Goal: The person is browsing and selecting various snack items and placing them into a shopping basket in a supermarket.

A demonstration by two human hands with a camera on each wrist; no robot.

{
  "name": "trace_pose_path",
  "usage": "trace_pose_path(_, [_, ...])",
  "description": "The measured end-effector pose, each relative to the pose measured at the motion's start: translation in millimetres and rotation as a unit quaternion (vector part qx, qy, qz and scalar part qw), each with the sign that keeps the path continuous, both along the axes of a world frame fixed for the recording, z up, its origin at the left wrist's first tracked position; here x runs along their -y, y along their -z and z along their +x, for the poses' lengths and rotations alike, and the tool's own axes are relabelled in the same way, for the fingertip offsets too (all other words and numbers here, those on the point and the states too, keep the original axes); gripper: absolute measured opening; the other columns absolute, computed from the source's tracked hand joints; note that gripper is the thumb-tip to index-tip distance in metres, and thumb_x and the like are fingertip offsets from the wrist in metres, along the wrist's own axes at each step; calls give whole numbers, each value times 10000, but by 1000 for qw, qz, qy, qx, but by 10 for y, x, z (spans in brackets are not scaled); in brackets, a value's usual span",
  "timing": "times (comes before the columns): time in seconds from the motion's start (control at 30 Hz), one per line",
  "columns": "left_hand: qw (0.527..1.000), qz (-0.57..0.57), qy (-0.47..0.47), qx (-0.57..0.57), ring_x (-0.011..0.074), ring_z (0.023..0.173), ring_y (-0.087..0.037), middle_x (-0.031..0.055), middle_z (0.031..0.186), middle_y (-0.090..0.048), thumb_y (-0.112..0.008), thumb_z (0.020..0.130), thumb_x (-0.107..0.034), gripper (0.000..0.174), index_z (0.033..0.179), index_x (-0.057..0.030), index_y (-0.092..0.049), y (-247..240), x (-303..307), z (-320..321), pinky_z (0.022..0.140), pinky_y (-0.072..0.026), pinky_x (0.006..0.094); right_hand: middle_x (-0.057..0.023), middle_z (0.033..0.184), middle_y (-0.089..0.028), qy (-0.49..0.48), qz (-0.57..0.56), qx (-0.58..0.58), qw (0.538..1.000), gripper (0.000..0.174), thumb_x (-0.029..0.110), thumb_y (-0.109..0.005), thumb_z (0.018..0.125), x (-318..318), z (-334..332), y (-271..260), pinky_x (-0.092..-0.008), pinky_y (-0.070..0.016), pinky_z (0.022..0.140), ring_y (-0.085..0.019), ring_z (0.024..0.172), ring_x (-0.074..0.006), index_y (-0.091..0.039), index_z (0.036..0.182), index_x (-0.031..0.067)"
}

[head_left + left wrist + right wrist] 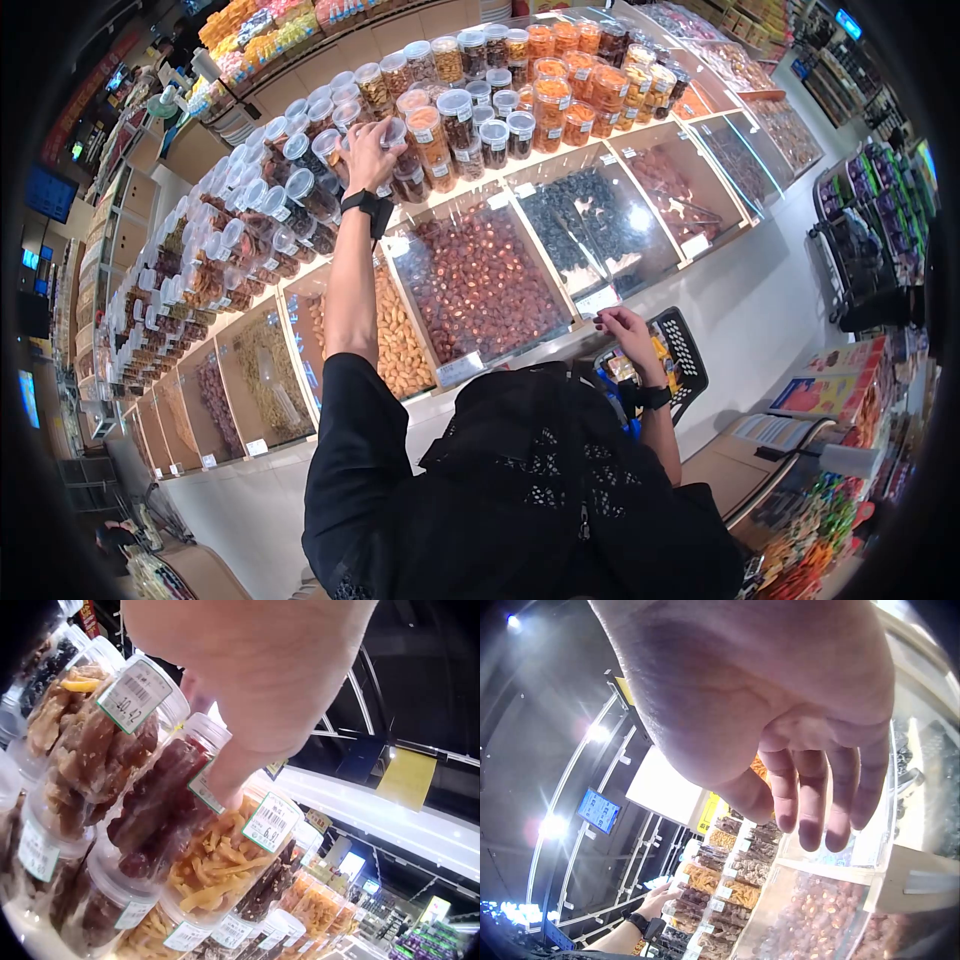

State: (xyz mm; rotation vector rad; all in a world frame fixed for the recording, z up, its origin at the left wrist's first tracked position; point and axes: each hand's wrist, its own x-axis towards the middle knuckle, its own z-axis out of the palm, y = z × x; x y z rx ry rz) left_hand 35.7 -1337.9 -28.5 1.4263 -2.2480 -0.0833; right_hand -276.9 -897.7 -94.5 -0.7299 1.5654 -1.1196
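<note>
My left hand (372, 155) reaches into the rows of stacked clear jars. In the left wrist view its thumb (232, 776) presses the side of a jar of dark red dried fruit (161, 802), and its fingers reach round the back, partly hidden. Beside that jar stand a jar of yellow dried strips (217, 862) and one of brown dried fruit (97, 761), both with price labels. My right hand (630, 335) hangs loosely curled with nothing in it, by a black shopping basket (690, 365) holding packaged goods.
Below the jars runs a row of covered bins, among them dates (480, 280), almond-like nuts (398, 335) and dark dried fruit (580, 225). Orange-filled jars (550, 100) are stacked to the right. A display of colourful packets (800, 540) stands at lower right.
</note>
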Motion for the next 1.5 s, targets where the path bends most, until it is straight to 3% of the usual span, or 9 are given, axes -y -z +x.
trace_pose_path(0.17, [988, -97, 34, -118, 252, 1152, -444, 69, 1106, -602, -798, 589, -385, 630, 1149, -153, -629, -218, -391, 47, 1040, -160, 451, -48, 901, -652, -1, -5, 5, 1000, 208, 158, -556, 921, 32, 22, -31, -225, -453, 740, -587, 816, -92, -606, 1024, -15])
trace_pose_path(0.3, [943, 8, 87, -322, 248, 1101, -535, 106, 1154, -553, -823, 635, -229, 699, 1248, -66, -531, -382, -992, -42, 937, -434, 365, -52, 899, -653, -16, -6, 2, 1000, 209, 158, -553, 923, 212, 120, -202, -225, -453, 740, -587, 816, -92, -606, 1022, -18])
trace_pose_path(0.43, [819, 190, 205, -502, 222, 1110, -529, 102, 1208, -515, -810, 668, -106, 681, 1255, -25, -475, -363, -1573, -254, 980, -419, 345, -50, 897, -652, -34, -42, -2, 999, 209, 153, -551, 925, 531, 315, -490, -238, -459, 776, -592, 853, -97, -605, 1025, -22])
trace_pose_path(0.6, [821, 199, 243, -476, 229, 1148, -513, 145, 1261, -500, -841, 620, -132, 576, 1117, -28, -570, -227, -2098, -554, 989, -420, 344, -80, 941, -648, -54, -110, -21, 992, 222, 156, -539, 932, 813, 535, -808, -260, -466, 823, -611, 905, -137, -585, 1046, -29])
trace_pose_path(0.7, [723, 288, 290, -558, 234, 1149, -521, 163, 1273, -490, -813, 632, -17, 558, 1113, -20, -531, -245, -2334, -752, 965, -447, 333, -40, 992, -622, -10, -150, 17, 989, 240, 162, -545, 932, 813, 661, -978, -236, -452, 838, -576, 938, -96, -559, 1103, -5])
trace_pose_path(0.87, [551, 453, 320, -624, 241, 1143, -531, 183, 1276, -488, -723, 684, 110, 526, 1132, -15, -479, -128, -2488, -1022, 924, -484, 334, -136, 1301, -458, -12, -194, 69, 978, 524, 197, -557, 924, 667, 703, -1079, -343, -372, 1001, -455, 1195, -203, -337, 1368, 28])
trace_pose_path(1.0, [533, 534, 249, -607, 188, 1059, -570, 167, 1176, -564, -642, 815, 35, 418, 1189, 1, -456, -117, -2637, -1319, 882, -483, 284, -105, 1244, -505, 62, -148, 139, 977, 549, 240, -520, 943, 421, 720, -795, -326, -454, 919, -520, 1101, -156, -300, 1401, 32])
trace_pose_path(1.13, [610, 540, 242, -527, 116, 960, -570, 85, 1035, -622, -479, 968, -229, 308, 1172, 0, -509, 44, -2738, -1615, 822, -455, 230, -77, 1213, -530, 163, -119, 199, 959, 516, 246, -481, 960, 308, 727, -781, -287, -513, 824, -569, 1011, -121, -308, 1399, 35])
trace_pose_path(1.5, [502, 598, 242, -576, 130, 1068, -501, 85, 1209, -509, -347, 1003, -270, 400, 1312, -28, -423, -180, -3309, -2137, 933, -390, 265, -60, 1225, -529, 216, -141, 258, 931, 486, 257, -443, 973, -115, 286, -929, -295, -543, 808, -582, 1026, -127, -334, 1379, 12])
